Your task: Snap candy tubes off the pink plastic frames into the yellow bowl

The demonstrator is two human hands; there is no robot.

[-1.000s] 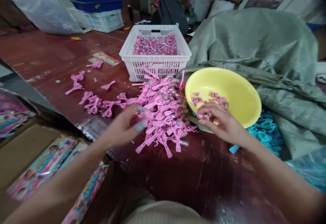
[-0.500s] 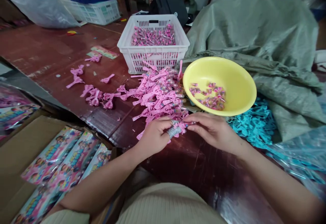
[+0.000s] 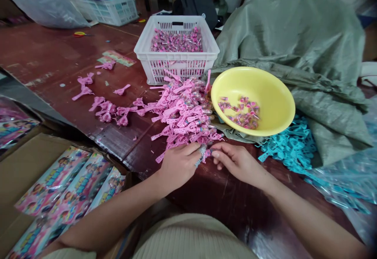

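My left hand, with grey wrapping around its fingertips, is closed on a small pink plastic piece. From the other side, the thumb and forefinger of my right hand pinch the end of that piece, where a small clear tube seems to sit, mostly hidden by the fingers. Just beyond both hands lies a heap of pink plastic pieces, many with clear tubes fitted in them. A yellow basin right of the heap holds several small clear tubes with pink ends.
Behind the heap stands a white crate full of pink-ended tubes. Teal plastic pieces lie at right beside a grey-green tarp. Loose pink pieces and scissors lie leftward. An open carton with printed packages is at lower left.
Both hands have come slightly lower and closer together. The tube that showed between them is now mostly covered by the right fingers, and the right hand's lower fingers have curled in.
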